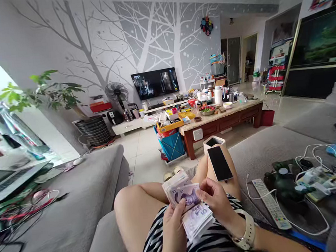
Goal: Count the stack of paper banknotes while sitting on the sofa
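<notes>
A stack of purple banknotes (197, 218) marked with a 5 is folded or fanned above my lap. My left hand (176, 223) grips the stack near its middle, thumb pressed on top. With thumb and fingers closed, my right hand (217, 198) pinches the right edge of an upper note. That note stands partly raised over the others. A pale watch (247, 229) is on my right wrist. On my right knee, just beyond the hands, lies a smartphone (220, 163) with a dark screen.
I sit on a grey sofa (102, 182). A remote control (271, 203) and tangled white cables lie to the right; a laptop (11, 183) and cords are left. Ahead stands a cluttered coffee table (223, 125), a white bin (214, 140) and a blue storage box (172, 146).
</notes>
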Demonstrator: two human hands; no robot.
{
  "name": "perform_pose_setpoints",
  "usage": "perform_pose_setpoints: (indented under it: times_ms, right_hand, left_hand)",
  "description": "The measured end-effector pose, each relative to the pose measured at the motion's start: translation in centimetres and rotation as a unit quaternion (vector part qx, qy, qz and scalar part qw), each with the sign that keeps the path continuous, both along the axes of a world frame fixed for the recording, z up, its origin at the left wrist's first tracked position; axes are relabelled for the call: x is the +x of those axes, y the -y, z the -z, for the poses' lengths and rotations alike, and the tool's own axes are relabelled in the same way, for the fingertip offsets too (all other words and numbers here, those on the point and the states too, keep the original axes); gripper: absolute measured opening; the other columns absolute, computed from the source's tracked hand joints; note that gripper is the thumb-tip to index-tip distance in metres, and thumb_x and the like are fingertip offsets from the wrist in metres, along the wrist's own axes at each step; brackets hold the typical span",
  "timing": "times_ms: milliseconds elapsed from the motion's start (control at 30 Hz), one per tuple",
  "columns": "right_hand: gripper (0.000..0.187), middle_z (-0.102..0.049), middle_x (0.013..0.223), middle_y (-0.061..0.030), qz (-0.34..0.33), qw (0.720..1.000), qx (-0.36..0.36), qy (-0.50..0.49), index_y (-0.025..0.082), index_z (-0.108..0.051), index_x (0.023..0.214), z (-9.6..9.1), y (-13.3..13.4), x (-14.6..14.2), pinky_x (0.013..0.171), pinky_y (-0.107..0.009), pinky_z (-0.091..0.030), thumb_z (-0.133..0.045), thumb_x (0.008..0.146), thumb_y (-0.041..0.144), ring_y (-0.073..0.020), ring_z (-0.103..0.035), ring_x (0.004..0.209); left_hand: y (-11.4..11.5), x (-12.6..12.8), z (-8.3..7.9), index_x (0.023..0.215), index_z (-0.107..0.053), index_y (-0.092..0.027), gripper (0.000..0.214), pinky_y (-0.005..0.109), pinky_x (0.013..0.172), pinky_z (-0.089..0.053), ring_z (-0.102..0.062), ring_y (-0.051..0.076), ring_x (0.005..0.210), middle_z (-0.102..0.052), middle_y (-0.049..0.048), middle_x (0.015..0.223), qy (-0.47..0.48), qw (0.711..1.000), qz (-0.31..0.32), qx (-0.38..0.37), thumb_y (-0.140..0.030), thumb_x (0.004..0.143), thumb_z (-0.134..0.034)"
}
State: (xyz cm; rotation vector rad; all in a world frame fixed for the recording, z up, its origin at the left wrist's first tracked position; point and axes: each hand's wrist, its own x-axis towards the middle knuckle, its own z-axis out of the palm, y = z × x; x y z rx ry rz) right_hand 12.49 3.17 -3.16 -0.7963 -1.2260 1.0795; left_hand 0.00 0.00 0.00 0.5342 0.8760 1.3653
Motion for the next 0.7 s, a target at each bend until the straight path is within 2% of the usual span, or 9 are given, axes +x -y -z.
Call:
perform_pose_setpoints:
  times_ms: [133,300,467,700]
  right_hand:
    - [0.032,-0.039,0.061,0.0054,-0.002,1.000,-0.001,0.008,0.019,-0.048,0.066,0.2,-0.3,0.1,0.054,-0.025,-0.027,-0.067,0.082,0.039,-0.0109,-0.034,0.058]
    - [0.034,-0.043,0.058,0.0053,0.015,0.999,-0.037,0.010,0.018,-0.051,0.063,0.2,-0.4,0.0,0.052,-0.024,-0.028,-0.071,0.078,0.041,-0.0104,-0.036,0.054]
    - [0.030,-0.050,0.059,0.0038,0.040,0.998,-0.034,0.028,0.017,-0.055,0.066,0.1,-0.5,0.0,0.054,-0.025,-0.034,-0.070,0.079,0.040,-0.0117,-0.043,0.056]
    - [0.023,-0.056,0.063,0.0023,0.035,0.998,-0.026,0.055,0.017,-0.060,0.073,0.7,-0.9,0.0,0.056,-0.025,-0.038,-0.067,0.082,0.037,-0.0131,-0.048,0.059]
  left_hand:
    - [-0.2,-0.3,0.5,0.099,-0.067,-0.018,0.033,0.038,0.069,-0.057,-0.073,0.031,0.082,-0.076,0.0090,0.088,-0.030,1.000,-0.003,-0.008,-0.027,0.068,-0.077]
    - [-0.7,-0.5,1.4,0.085,-0.069,-0.019,0.021,0.038,0.072,-0.056,-0.072,0.031,0.085,-0.077,0.0076,0.085,-0.029,1.000,0.002,-0.002,-0.031,0.070,-0.076]
    - [-1.1,-0.6,2.2,0.086,-0.072,-0.019,0.023,0.038,0.074,-0.055,-0.070,0.031,0.089,-0.076,0.0067,0.081,-0.039,0.999,0.009,0.005,-0.036,0.070,-0.074]
    - [-1.4,-0.6,2.6,0.079,-0.074,-0.018,0.024,0.037,0.076,-0.054,-0.070,0.031,0.090,-0.076,0.0084,0.080,-0.058,0.998,-0.008,0.012,-0.041,0.073,-0.071]
